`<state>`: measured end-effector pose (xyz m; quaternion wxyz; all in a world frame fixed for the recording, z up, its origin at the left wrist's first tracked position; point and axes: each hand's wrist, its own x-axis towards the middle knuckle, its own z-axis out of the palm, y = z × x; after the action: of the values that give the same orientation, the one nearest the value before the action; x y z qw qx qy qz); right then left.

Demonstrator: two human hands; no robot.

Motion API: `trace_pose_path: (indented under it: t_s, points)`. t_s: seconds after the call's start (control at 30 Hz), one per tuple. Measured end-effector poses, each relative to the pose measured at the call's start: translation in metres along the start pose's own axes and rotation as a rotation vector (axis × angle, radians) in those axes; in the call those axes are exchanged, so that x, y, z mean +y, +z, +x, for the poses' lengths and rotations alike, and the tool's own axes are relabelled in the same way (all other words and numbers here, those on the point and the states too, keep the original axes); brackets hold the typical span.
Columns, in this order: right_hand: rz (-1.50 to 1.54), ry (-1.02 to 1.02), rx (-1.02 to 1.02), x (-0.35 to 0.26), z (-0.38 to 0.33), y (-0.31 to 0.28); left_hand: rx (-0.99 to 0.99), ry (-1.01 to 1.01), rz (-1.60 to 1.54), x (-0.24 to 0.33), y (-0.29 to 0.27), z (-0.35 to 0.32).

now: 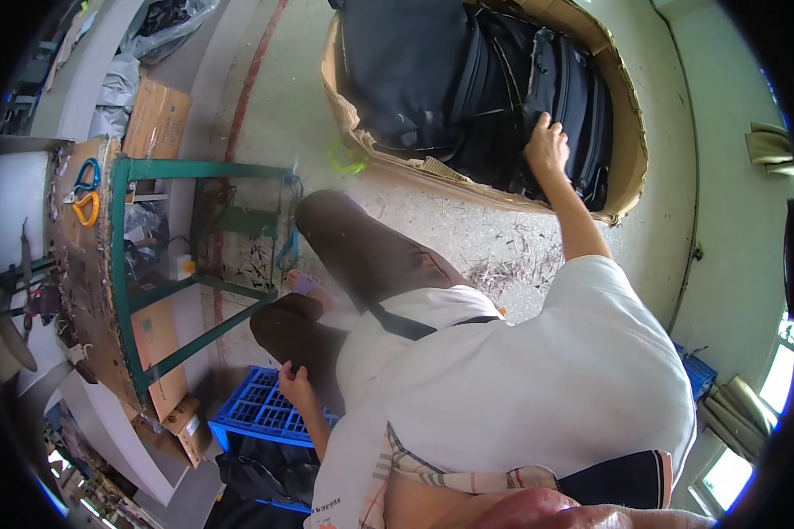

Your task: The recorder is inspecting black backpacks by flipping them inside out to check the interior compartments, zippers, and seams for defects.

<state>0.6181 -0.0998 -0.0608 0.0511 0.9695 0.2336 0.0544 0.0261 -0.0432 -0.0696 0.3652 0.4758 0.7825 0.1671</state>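
Observation:
My right hand (547, 145) reaches into a large cardboard box (635, 159), its fingers curled over the edge of a black bag (548, 75). More black bags (401, 66) with zips and seams are packed tightly beside it, standing on edge or lying over one another. My left hand (295, 385) hangs by my thigh, just above a blue plastic crate (269, 406). Its fingers are loosely bent and a little apart, with nothing seen in them. Black material (269, 476) shows inside the crate's open side.
To the left stands a worktable (84, 264) with a green metal frame (119, 256). Blue and orange scissors (85, 191) lie on its top. Cardboard cartons (156, 123) and plastic-wrapped bundles sit behind and below. Dark scraps (511, 264) litter the floor near the box.

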Motion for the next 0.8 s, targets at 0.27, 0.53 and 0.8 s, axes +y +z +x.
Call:
trace_pose_path:
  t_s: [0.27,0.53,0.8]
  points:
    - [0.517,-0.447,0.066,0.025,-0.028,-0.170,-0.257,0.088,-0.264,0.092,0.000,-0.012]
    - [0.508,-1.712,0.119,-0.074,-0.161,-0.269,-0.826,-0.033,-1.247,0.253,0.000,0.002]
    - [0.650,-2.093,-0.069,-0.126,-0.233,-0.258,-0.664,-0.129,-1.250,0.105,-0.088,0.035]
